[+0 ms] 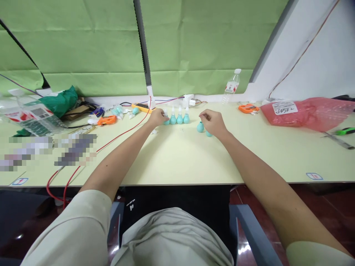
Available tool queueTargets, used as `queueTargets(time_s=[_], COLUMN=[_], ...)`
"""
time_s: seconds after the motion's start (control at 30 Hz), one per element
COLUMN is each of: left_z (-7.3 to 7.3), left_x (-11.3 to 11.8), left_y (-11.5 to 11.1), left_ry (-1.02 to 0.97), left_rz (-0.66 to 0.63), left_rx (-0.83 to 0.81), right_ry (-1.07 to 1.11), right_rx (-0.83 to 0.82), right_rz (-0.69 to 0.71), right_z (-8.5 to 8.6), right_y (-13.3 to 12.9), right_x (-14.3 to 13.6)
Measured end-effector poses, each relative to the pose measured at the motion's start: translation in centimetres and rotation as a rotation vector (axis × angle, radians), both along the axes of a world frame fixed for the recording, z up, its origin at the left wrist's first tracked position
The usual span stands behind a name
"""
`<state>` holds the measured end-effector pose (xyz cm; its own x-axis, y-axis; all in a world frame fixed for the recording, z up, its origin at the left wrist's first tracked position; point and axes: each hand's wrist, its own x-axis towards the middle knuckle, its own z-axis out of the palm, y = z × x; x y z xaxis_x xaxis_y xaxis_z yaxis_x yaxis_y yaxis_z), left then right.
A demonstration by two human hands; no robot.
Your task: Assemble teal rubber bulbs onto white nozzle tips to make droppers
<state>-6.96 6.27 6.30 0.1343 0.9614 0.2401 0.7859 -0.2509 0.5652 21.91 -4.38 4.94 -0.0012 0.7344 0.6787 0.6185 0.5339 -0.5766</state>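
Observation:
In the head view, my left hand is closed around the leftmost small teal squeeze bulb, which has a whitish nozzle. To its right, three more teal bulbs stand upright in a row, with pale, see-through nozzles pointing up. My right hand is raised over two teal bulbs whose tops show no nozzle; one is partly covered by the hand. The thumb and fingers of that hand are pinched together, and what they hold, if anything, cannot be made out.
Behind my left hand lie a yellow tool and a loose teal bulb. A red cable crosses the table. At right are an orange-handled tool, a red plastic bag and a clear bottle. Large bottles stand left.

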Motion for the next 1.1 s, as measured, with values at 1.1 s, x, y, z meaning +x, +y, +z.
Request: queueTargets(time_s=[1.1], left_z=[-2.5], left_x=[-8.0], left_y=[-5.8], left_ry=[0.255], left_rz=[-0.153], left_rx=[0.301], right_ry=[-0.271], right_rx=[-0.257], right_rz=[-0.15], right_z=[-1.0], right_y=[1.0], right_x=[1.1])
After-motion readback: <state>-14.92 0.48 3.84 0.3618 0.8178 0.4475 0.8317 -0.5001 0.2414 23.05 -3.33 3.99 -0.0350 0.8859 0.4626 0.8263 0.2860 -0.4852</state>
